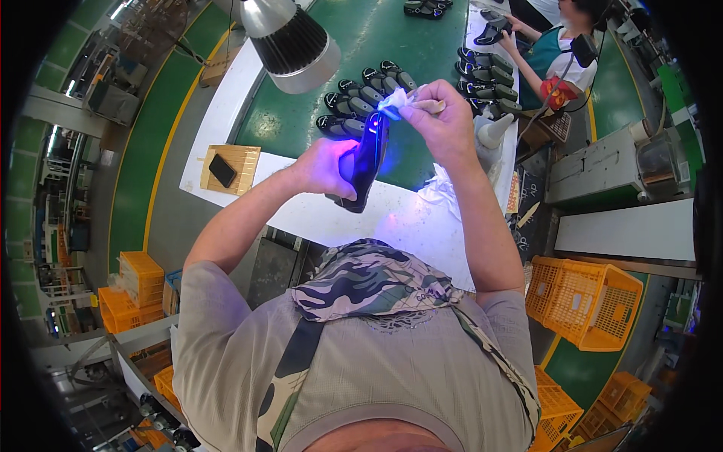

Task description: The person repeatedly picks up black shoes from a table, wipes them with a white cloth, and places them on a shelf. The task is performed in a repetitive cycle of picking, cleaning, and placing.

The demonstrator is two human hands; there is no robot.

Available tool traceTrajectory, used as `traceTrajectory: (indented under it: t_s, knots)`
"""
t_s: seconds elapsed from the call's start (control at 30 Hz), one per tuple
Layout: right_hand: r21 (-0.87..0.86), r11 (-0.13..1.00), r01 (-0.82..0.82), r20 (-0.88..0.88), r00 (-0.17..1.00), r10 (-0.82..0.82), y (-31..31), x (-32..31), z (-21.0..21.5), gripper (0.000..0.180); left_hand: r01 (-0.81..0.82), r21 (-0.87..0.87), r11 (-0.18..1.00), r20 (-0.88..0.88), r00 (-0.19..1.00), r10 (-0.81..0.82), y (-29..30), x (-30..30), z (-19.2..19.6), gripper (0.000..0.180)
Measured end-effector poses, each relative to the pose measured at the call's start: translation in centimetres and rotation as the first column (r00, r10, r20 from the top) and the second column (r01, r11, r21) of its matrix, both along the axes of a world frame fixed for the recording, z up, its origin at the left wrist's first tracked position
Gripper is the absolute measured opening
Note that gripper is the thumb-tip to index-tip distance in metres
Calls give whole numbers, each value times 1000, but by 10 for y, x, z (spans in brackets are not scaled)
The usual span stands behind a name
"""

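Around upper centre of frame, dark shoe (369, 160), likely light, semi-stiff, slick, best gripped low, sits in curled fingers of left hand (322, 167), right hand (443, 120) pinching white cloth (395, 102) at its top end.

To my left runs green floor (134, 188) (edged in yellow); a silver lamp (290, 49) hangs above my counter (425, 237).

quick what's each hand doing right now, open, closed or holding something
Left hand: closed around a black shoe.
Right hand: closed, pinching a crumpled white cloth at the shoe's far end.
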State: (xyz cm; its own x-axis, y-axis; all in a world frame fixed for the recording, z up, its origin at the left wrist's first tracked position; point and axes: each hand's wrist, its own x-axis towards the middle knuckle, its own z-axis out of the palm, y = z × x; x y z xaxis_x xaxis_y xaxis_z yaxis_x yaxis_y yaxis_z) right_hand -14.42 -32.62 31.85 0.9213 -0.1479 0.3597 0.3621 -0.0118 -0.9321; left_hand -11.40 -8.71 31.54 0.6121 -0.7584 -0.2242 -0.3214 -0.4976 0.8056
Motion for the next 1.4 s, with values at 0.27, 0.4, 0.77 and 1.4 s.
traceTrajectory:
  t_s: [0.27,0.4,0.77,1.4]
  knots:
    - [-155,988,12,96,995,3,9,-3,-9,18,-6,-147,989,-332,942,-43,8,6,-12,59]
    - [-196,980,-27,132,990,54,16,-7,-20,20,-120,-167,979,-506,862,19,14,7,-27,53]
    - [13,938,-345,-43,937,346,37,-40,-55,21,-441,-257,860,-630,751,197,31,-6,-38,57]
    - [435,861,-265,-134,926,353,26,-61,-85,19,-820,-489,297,-813,552,186,41,-77,-68,51]
